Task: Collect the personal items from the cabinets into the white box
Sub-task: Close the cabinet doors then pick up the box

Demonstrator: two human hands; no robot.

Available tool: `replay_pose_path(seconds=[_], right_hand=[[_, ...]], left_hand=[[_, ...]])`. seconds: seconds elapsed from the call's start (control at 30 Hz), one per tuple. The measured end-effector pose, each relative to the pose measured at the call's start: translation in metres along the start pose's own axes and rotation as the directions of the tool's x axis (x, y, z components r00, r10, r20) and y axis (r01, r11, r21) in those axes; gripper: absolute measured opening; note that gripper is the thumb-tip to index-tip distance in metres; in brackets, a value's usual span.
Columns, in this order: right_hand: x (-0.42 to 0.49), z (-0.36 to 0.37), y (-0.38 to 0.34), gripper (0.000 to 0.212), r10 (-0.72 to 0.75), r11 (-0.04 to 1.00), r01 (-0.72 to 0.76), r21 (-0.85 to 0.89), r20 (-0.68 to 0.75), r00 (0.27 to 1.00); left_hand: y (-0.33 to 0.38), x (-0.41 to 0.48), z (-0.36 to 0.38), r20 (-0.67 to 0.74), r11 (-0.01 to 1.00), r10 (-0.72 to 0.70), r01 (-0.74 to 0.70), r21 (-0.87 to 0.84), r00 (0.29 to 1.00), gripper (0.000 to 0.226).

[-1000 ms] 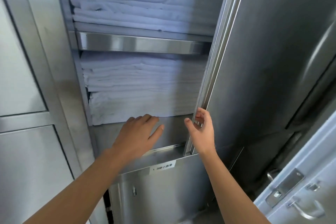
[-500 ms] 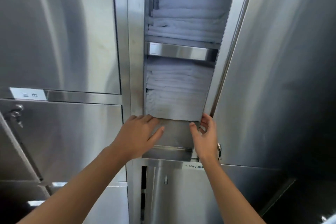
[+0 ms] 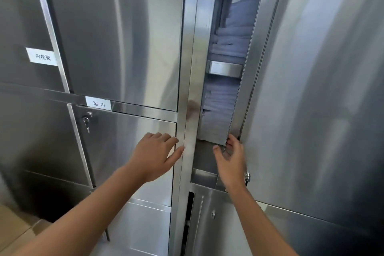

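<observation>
Standing close to a wall of stainless-steel cabinets (image 3: 116,37), both bare arms out in front. Reaching with the left hand (image 3: 154,156), fingers straight and slightly apart, holding nothing, palm toward the closed lower door (image 3: 116,151); impossible to tell whether pressing on the metal or just off it. Thumb tip against the upright steel post (image 3: 188,110) just right of those fingers. Holding the free edge of the tall cabinet door (image 3: 311,89) with the right hand (image 3: 230,164): thumb inside the gap, the other fingers curled round the edge from outside. Door ajar by a narrow slot only. Just above the right fingertips, inside the slot, a stack of folded white linens (image 3: 220,110); higher up a steel shelf (image 3: 225,68), and above that a further stack (image 3: 236,33). Beside the right wrist, a small lock (image 3: 247,176) near the door's bottom corner. Up and left of the left fingers, a key (image 3: 86,120) hanging in its keyhole, a white label (image 3: 98,104) just above it, and a second white label (image 3: 42,56) farther up and left, both printed with Chinese characters.
</observation>
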State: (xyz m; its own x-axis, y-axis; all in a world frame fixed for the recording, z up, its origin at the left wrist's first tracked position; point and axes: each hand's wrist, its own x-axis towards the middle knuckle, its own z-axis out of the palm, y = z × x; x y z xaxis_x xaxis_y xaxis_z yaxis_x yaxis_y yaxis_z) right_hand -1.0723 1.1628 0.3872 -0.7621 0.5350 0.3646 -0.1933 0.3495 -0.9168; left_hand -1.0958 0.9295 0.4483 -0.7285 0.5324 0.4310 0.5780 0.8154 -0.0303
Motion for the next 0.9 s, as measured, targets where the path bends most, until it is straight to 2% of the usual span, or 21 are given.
replay_pose_path(seconds=[0.2, 0.4, 0.9], right_hand=[[-0.001, 0.024, -0.005, 0.064, 0.007, 0.999, -0.004, -0.034, 0.096, 0.995], [-0.003, 0.042, -0.014, 0.067, 0.015, 1.0, -0.019, 0.02, 0.18, 0.984], [0.0, 0.057, -0.017, 0.071, 0.022, 0.999, -0.012, -0.036, 0.294, 0.955]], left_hand=[[-0.007, -0.007, -0.001, 0.01, 1.0, -0.025, 0.025, -0.004, 1.0, 0.065], [-0.015, -0.007, -0.002, 0.001, 0.999, -0.044, 0.044, 0.002, 0.999, 0.065], [-0.025, -0.005, 0.001, -0.025, 0.997, -0.063, 0.062, -0.037, 0.998, 0.059]])
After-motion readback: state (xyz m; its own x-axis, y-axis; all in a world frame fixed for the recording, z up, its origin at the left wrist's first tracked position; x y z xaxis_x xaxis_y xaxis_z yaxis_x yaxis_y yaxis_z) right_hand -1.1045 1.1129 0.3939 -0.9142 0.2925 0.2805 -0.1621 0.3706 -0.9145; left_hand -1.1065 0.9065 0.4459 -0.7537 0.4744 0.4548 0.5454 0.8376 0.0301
